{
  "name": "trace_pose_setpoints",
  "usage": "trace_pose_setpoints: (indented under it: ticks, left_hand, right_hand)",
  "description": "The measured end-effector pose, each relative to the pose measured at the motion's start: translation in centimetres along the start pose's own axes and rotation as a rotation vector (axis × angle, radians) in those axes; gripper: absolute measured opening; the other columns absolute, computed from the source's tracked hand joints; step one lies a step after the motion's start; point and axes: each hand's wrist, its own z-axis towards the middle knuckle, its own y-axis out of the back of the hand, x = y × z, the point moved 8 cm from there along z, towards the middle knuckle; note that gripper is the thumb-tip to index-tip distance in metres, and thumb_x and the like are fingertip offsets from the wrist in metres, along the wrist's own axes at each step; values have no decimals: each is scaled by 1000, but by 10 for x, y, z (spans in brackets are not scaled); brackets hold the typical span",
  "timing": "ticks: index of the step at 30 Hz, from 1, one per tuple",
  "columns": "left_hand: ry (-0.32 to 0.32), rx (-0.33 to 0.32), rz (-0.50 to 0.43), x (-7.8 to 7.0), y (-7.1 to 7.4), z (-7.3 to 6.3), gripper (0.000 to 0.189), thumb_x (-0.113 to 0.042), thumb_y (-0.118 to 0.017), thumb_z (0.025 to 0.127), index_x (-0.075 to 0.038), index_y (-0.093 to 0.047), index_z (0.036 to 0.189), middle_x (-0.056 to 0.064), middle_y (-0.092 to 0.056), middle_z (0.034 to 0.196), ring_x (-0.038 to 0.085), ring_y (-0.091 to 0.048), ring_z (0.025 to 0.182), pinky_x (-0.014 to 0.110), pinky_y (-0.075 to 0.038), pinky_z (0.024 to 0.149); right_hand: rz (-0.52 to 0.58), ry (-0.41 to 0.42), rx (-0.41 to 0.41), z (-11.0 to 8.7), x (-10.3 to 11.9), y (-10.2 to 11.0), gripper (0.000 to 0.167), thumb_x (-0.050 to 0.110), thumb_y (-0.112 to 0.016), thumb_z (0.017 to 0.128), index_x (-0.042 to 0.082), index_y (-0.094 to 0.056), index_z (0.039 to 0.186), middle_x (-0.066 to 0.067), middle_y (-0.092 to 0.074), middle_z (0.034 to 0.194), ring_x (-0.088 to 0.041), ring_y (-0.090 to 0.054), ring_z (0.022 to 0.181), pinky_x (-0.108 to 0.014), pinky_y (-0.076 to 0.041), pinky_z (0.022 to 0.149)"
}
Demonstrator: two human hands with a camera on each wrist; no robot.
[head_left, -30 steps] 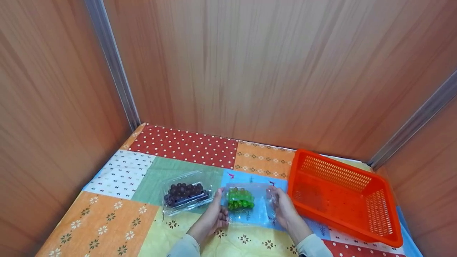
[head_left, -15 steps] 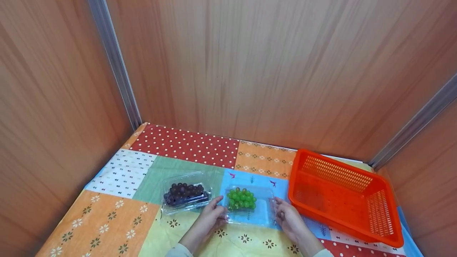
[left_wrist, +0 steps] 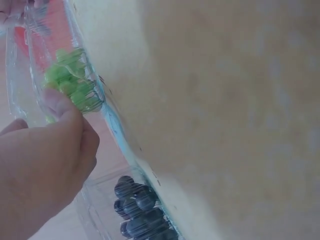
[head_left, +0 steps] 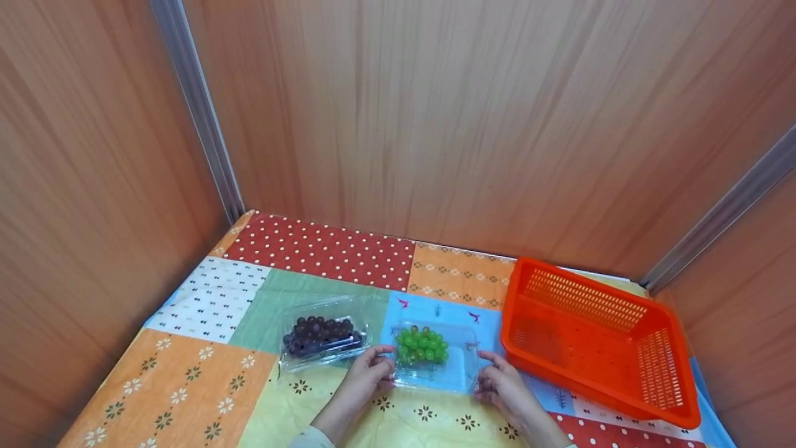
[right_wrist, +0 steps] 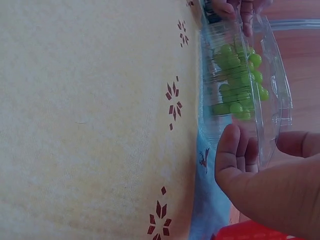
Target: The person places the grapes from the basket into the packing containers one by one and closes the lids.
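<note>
A clear plastic clamshell box (head_left: 457,370) with a bunch of green grapes (head_left: 423,345) in its left part sits in front of me, between both hands. My left hand (head_left: 367,373) pinches its left end with thumb and fingers. At the right end my right hand (head_left: 505,386) grips the plastic edge, its thumb and fingers on either side in the right wrist view. There the lid (right_wrist: 280,75) stands at an angle to the tray rim, with grapes showing above that rim. A second clear box (head_left: 292,366) of dark purple grapes (head_left: 320,336) lies just left of my left hand.
An orange plastic basket (head_left: 597,398) with perforated walls stands right of my right hand. A patchwork cloth (head_left: 323,252) covers the table. Wood-grain panels (head_left: 398,124) enclose it at the back and both sides.
Both hands have come down along the ends of the green grapes' box, towards me. Glare over the green grapes has gone, so they show more clearly. The purple grapes and basket stay put.
</note>
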Motion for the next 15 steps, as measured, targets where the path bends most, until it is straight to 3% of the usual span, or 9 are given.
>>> trace_pose_setpoints:
  ticks: [5, 11, 15]
  left_hand:
    - [17, 24, 33, 1, -4, 1, 61, -9, -55, 90, -6, -39, 149, 6, -47, 101, 19, -56, 83, 32, -54, 75]
    - [-17, 35, 34, -1, -7, 1, 61, -6, -52, 89, -7, -38, 148, 3, -43, 94, 15, -50, 76, 27, -51, 66]
    - [-33, 32, 31, -1, -7, 3, 62, -2, -51, 87, -7, -37, 147, 3, -43, 93, 14, -48, 73, 26, -48, 64]
  right_hand:
    - [23, 10, 18, 0, -1, -2, 60, 1, -49, 89, -3, -31, 146, -9, -53, 78, -23, -57, 72, -35, -54, 72]
    - [47, -18, 45, 0, -3, -2, 56, 2, -48, 94, -2, -30, 148, -11, -57, 85, -24, -58, 76, -37, -55, 76]
    - [64, 5, 90, -1, -1, -4, 56, 3, -47, 97, -3, -29, 149, -10, -58, 84, -22, -60, 75, -37, -56, 76]
